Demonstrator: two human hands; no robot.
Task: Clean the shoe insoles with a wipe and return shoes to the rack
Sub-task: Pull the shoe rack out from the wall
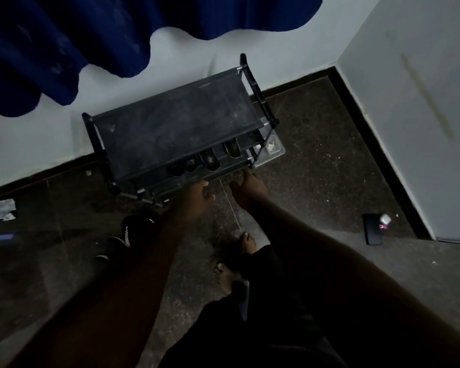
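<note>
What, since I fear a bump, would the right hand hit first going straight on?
Probably the right hand meets the black metal-framed shoe rack at its front corner post; depth is unclear.

Outstretched left hand (203,192), right hand (248,191) alongside

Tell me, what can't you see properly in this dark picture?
Head view:
Rack lower shelves: covered by the top shelf; only shoe tips poke out.
Left hand and right hand: too dark to tell whether they hold anything.
Shoes on the floor: partly behind the left arm.
Small white thing by the phone: too small to name.
</note>
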